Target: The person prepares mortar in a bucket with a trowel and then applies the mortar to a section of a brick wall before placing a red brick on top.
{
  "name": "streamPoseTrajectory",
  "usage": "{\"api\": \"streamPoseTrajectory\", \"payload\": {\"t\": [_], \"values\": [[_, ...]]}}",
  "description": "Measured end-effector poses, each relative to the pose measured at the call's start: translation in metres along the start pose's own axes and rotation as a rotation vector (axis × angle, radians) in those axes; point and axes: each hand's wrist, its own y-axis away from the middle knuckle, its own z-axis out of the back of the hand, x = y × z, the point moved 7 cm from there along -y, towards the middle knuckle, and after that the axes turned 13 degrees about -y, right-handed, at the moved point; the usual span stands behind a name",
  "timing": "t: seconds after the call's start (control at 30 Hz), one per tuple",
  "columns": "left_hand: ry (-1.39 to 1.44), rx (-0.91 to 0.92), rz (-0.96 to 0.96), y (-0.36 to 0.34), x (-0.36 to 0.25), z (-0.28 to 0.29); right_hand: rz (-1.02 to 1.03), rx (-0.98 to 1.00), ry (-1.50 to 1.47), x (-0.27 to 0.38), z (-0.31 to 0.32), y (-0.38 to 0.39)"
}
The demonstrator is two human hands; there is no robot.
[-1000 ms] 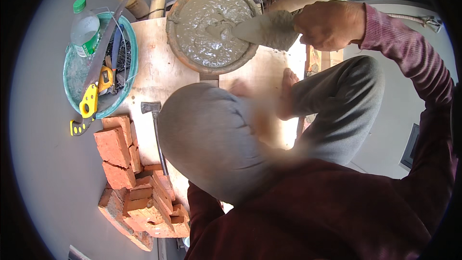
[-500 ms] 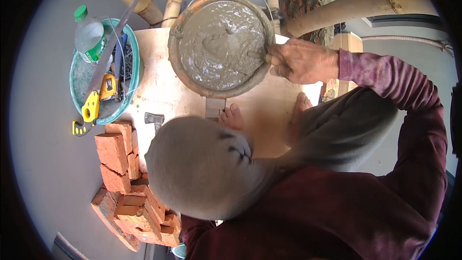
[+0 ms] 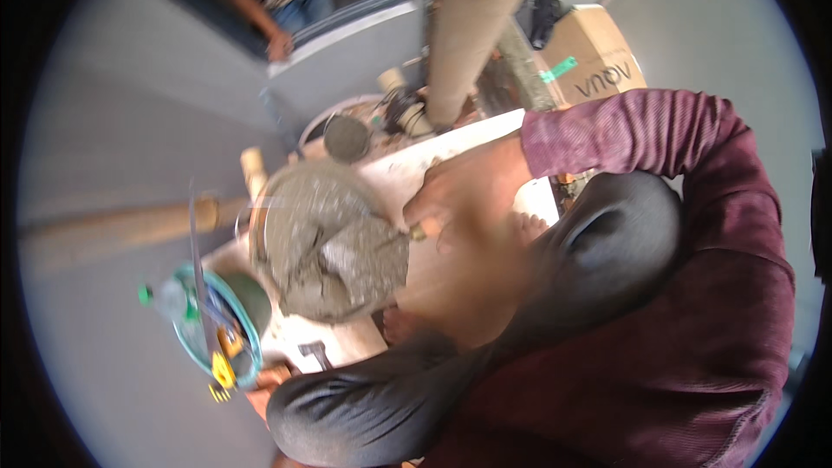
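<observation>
One hand showed: the right hand, at roughly 2 o'clock of the mortar bucket, closed round the handle of a trowel; left hand hidden, couldn't tell its state. Mortar filled the bucket, and the blade, heavily coated, lay over it toward 3 o'clock; touching or just above, unclear from blur. Step looked like scooping or working the mix; next move probably called for a level blade and a steady wrist so the load wouldn't slide off over the rim. Edges: teal bucket with a saw sticking up at 8 o'clock, axe head at 6, bare feet on the board at 3 and 5, bamboo pole at 1. Knees boxed in 3 and 6. Best room seemed to be upward, or low over the pale board strip toward 2, short of the cardboard box.
</observation>
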Motion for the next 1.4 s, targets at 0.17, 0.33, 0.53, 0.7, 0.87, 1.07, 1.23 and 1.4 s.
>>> {"api": "streamPoseTrajectory", "payload": {"t": [0.17, 0.33, 0.53, 0.7, 0.87, 1.07, 1.23, 1.4], "values": [[0.157, -0.618, -0.550, -0.078, -0.172, 0.256, -0.066, -0.157, -0.046, -0.025, 0.015, 0.093], [0.273, -0.531, -1.101, -0.045, -0.527, 0.287, -0.288, -0.397, -0.060, -0.045, 0.003, 0.200], [0.673, -0.273, -1.501, -0.012, -0.725, 0.209, -0.593, -1.064, -0.190, -0.065, -0.037, 0.325], [0.511, -0.250, -1.425, 0.001, -0.755, 0.183, -0.765, -1.382, -0.355, -0.122, 0.005, 0.369], [0.529, -0.281, -1.338, 0.021, -0.768, 0.171, -0.713, -1.374, -0.251, -0.239, 0.100, 0.364], [0.387, -0.365, -1.417, 0.010, -0.764, 0.181, -0.859, -1.357, -0.105, -0.314, 0.221, 0.313], [0.596, -0.430, -1.216, -0.005, -0.765, 0.188, -0.954, -1.372, 0.227, -0.374, 0.260, 0.279], [0.650, -0.473, -1.032, -0.012, -0.751, 0.202, -0.922, -1.372, 0.104, -0.350, 0.255, 0.281]]}}
